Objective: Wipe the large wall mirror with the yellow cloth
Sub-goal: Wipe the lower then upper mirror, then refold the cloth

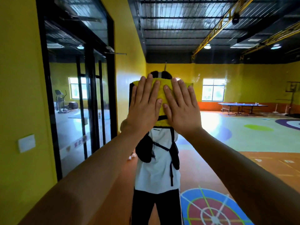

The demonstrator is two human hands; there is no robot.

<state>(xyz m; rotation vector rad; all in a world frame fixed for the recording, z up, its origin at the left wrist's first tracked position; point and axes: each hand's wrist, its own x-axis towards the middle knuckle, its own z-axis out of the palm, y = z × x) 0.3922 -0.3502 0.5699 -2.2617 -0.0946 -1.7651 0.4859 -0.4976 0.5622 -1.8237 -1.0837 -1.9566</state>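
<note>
The large wall mirror [227, 88] fills most of the view and reflects a gym hall and my own body in a white shirt. A yellow cloth [162, 96] lies flat against the glass at head height. My left hand [143, 108] presses on the cloth's left part with straight, spread fingers. My right hand [180, 108] presses on its right part the same way. Both arms stretch forward from the bottom corners. The hands cover most of the cloth; only its middle strip, top edge and lower edge show.
A yellow wall [21, 95] with a white switch plate [26, 143] stands at the left. A black-framed glass door [78, 95] is beside it. The mirror reflects a table-tennis table [241, 105], windows and a painted floor.
</note>
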